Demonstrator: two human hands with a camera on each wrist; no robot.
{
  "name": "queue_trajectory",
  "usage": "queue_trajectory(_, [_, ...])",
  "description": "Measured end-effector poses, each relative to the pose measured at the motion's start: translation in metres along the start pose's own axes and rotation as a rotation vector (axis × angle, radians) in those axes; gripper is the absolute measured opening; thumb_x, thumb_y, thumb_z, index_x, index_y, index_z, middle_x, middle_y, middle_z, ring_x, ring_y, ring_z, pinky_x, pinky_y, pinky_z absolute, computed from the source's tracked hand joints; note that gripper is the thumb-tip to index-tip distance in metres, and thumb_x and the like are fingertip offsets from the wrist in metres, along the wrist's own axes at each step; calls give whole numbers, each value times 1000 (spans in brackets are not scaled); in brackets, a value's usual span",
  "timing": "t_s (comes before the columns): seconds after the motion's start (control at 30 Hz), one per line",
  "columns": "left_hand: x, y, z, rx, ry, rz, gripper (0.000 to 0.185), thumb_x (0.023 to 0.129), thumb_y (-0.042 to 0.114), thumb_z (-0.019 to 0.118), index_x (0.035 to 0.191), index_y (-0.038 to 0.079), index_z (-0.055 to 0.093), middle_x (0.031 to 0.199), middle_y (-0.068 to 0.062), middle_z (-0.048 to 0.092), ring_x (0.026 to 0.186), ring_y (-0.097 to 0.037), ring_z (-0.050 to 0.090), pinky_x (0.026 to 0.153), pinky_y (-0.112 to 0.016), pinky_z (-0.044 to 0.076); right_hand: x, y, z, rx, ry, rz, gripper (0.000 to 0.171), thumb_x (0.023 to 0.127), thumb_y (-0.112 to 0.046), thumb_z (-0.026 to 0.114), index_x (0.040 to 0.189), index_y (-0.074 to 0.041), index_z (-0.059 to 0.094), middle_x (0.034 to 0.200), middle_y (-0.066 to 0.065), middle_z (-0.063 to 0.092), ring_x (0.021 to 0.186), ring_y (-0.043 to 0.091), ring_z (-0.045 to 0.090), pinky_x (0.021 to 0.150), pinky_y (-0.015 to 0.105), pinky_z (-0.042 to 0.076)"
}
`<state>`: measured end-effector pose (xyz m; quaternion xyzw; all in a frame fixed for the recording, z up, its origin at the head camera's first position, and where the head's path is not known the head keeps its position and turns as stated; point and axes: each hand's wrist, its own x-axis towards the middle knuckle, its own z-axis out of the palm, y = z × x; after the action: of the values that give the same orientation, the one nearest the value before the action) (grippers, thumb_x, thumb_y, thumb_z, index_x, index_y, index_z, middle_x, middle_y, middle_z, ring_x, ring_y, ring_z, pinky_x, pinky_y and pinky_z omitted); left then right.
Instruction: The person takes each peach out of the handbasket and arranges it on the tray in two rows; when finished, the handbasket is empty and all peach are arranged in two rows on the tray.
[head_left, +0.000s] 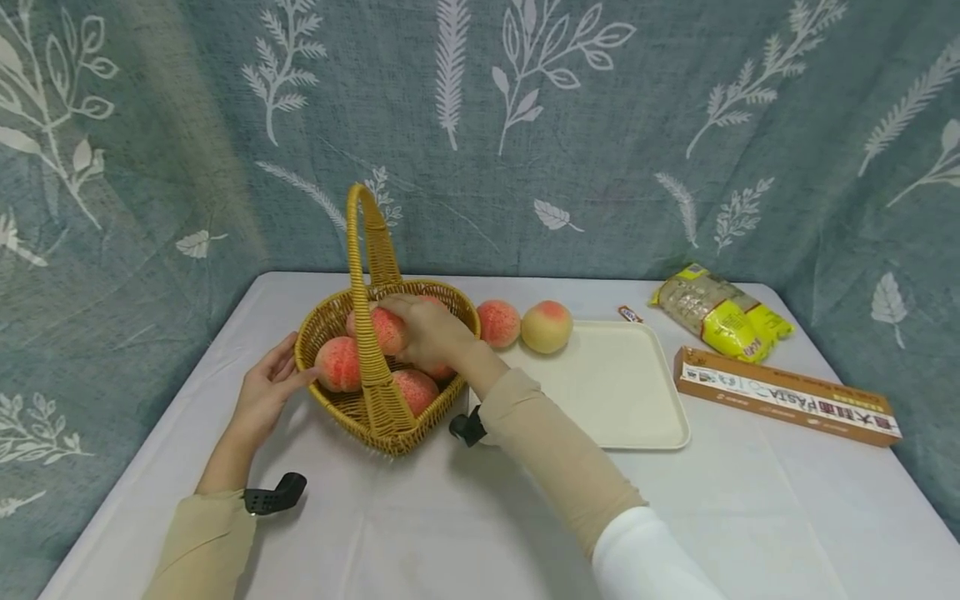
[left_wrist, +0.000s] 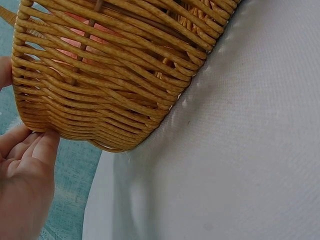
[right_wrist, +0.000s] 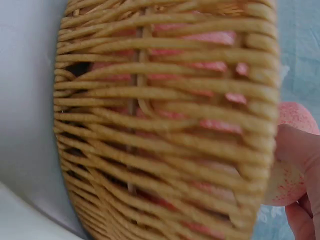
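The left hand (head_left: 262, 398), fingers straight, steadies the basket (head_left: 330, 321) near the table's left edge (so it won't slide) while the right hand (head_left: 429, 332) grips a peach (head_left: 388, 328) inside.

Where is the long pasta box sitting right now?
In the head view, the pasta box lies on the table's right side, just right of the cream tray and in front of the yellow packet.
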<state>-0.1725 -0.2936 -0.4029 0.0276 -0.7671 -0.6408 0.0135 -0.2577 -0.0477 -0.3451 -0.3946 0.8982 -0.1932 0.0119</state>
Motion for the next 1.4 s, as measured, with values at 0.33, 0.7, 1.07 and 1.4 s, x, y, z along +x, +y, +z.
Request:
queue_trajectory(0.33, [1,-3,0,32,-3,-5,78,97,9,60,155,1,9,160,-22,8,145,-37,14,106,-16,33,-18,15,-2,252,215,100,79,72,-21,88,140,-8,52,139,7,55,126,23,52,104,33,44])
queue_trajectory(0.7, [0,-2,-1,42,4,-10,78,97,11,60,155,2,9,160,-21,8,145,-36,13,108,-17,32,-36,37,1,668,316,112,80,73,-7,86,143,-5,48,140,12,53,121,25,56,96,27,49])
queue_trajectory(1.07, [1,-2,0,47,5,-2,77,97,10,59,155,2,9,160,-21,8,145,-36,14,107,-16,33,-60,48,-11,750,424,80,77,71,-2,86,140,1,50,139,17,53,126,25,53,100,22,46])
queue_trajectory(1.4, [2,-4,1,43,4,-16,78,97,12,60,156,4,8,160,-20,8,145,-34,14,108,-17,32,-84,66,-11,883,482,147,81,70,5,83,142,3,47,140,19,51,128,26,51,100,28,48])
